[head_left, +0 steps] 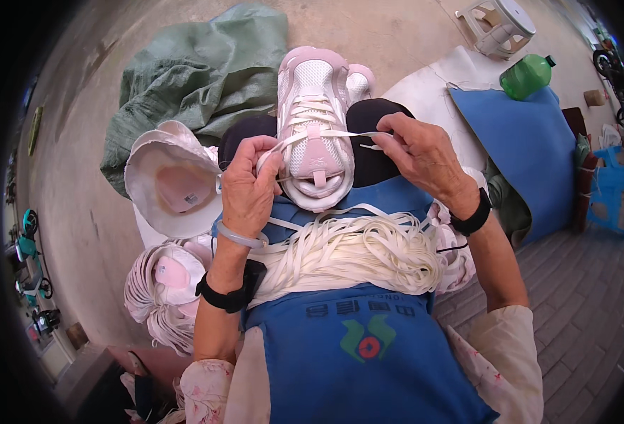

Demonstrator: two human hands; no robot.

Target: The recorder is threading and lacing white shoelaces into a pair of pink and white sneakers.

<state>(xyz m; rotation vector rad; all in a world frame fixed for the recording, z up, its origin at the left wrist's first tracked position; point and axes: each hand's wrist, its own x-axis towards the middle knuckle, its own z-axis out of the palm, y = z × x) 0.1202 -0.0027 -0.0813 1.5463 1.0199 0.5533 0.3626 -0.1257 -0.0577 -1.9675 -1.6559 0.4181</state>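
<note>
While both hands (248, 187) (421, 159) grip lace (340, 133) | shoe (313, 120) on knees | lace pile (354, 251), hat (171, 180) near

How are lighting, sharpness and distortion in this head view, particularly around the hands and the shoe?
Head view: soft, even daylight, no glare or hard shadows; the left hand, right hand and pink-and-white shoe are sharp in the centre, with no motion blur; fisheye bending curves the paving lines at lower right; a black vignette rings the frame; the green bottle and rim objects look small and softer.
</note>
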